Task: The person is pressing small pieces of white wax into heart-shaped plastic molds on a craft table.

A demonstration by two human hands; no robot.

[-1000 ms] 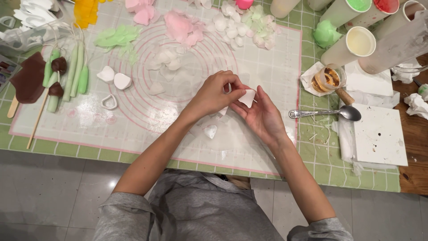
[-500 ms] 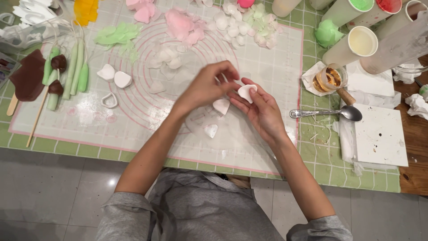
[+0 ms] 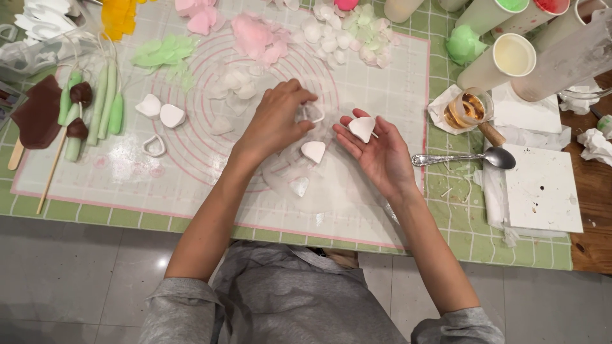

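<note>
The right hand [image 3: 381, 153] lies palm up and open just right of the mat's [image 3: 382, 83] ringed centre, with a white heart [image 3: 362, 128] resting on its fingers. The left hand [image 3: 275, 121] is curled palm down beside it, its fingertips pinched around a small heart cutter [image 3: 310, 113] that stands on the thin white sheet [image 3: 331, 185] spread over the mat. Between the two hands, on that sheet, lies a second cut heart [image 3: 313, 151], and a third [image 3: 299, 186] lies just nearer the person.

Left of the mat's centre sit two more white hearts [image 3: 160, 111] side by side, with an empty heart-shaped cutter [image 3: 153, 146] below them. Further left on the mat are green sticks [image 3: 105, 102] and a brown slab [image 3: 38, 114] on a wooden stick. Along the mat's far edge lie pink [image 3: 255, 35], pale green [image 3: 162, 51] and white petals [image 3: 325, 35].

Right of the mat, on the counter [image 3: 459, 210], a spoon [image 3: 468, 158] lies just beyond the right hand, its bowl touching a white block [image 3: 542, 188]. Beyond the spoon stands a small glass cup [image 3: 468, 108] on paper, and behind it tall tubes [image 3: 503, 60] with coloured tops.
</note>
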